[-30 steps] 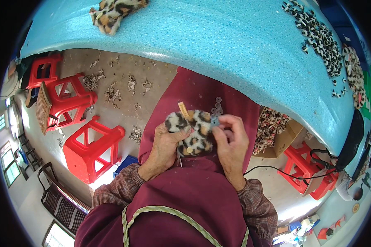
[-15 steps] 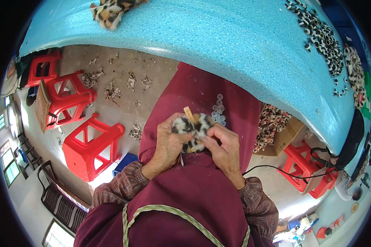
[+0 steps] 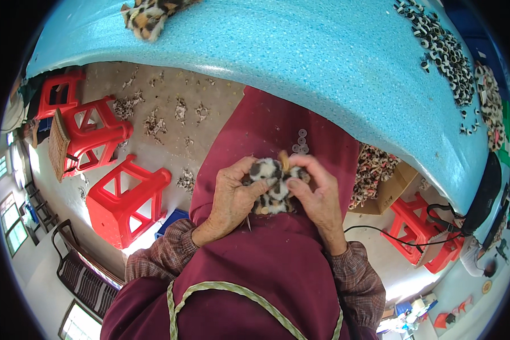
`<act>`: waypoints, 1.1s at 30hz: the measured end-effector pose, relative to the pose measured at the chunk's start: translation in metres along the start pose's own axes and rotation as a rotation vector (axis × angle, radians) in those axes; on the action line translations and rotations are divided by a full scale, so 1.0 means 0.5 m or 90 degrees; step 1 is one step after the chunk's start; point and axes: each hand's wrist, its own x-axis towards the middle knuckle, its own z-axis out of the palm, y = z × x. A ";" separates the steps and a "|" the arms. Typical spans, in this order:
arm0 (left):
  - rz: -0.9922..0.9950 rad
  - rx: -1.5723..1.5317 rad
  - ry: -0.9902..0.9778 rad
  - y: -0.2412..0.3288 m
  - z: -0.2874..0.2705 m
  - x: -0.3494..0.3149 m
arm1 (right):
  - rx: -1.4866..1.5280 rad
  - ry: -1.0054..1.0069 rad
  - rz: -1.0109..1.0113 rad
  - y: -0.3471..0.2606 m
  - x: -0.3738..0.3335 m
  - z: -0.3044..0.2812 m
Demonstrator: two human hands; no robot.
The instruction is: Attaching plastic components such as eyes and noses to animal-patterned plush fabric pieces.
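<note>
A small spotted plush piece (image 3: pixel 275 203) in black, white and tan sits over my lap, held between both hands. My left hand (image 3: pixel 228 195) grips its left side, the thumb pressed on the fur. On the opposite side, my right hand (image 3: pixel 324 199) has its thumb and fingers closed around the plush edge. A tan strip (image 3: pixel 284 160) sticks up from the plush's top. Several translucent round discs (image 3: pixel 302 141) lie on the maroon apron (image 3: pixel 266 122) just beyond my right fingers, which hide some of them.
A blue speckled table (image 3: pixel 300 62) spans the far side, bearing another spotted plush piece (image 3: pixel 147 21) and a pile of small black-and-white parts (image 3: pixel 445 62). A cardboard box (image 3: pixel 399 184) of plush pieces stands at right. Red stools (image 3: pixel 119 209) flank me; fabric scraps (image 3: pixel 154 124) litter the floor.
My right hand has shifted slightly right and upward, its fingers now over the plush's upper right. The tan strip has tilted and shows less, and fewer discs are visible.
</note>
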 end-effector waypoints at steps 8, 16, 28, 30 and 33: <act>-0.265 -0.299 -0.077 0.042 -0.008 0.003 | 0.179 0.068 0.062 0.032 -0.006 0.013; 0.409 0.484 -0.083 0.063 -0.002 -0.003 | 0.282 0.107 0.089 0.006 -0.012 0.020; -0.287 -0.394 -0.234 0.016 -0.044 0.014 | 0.116 0.073 0.052 -0.031 -0.014 -0.019; -0.298 -0.411 -0.235 0.024 -0.037 0.015 | 0.064 0.021 0.051 -0.038 -0.009 -0.011; -0.341 -0.434 -0.255 0.029 -0.035 0.016 | 0.007 0.027 -0.022 -0.020 -0.003 0.002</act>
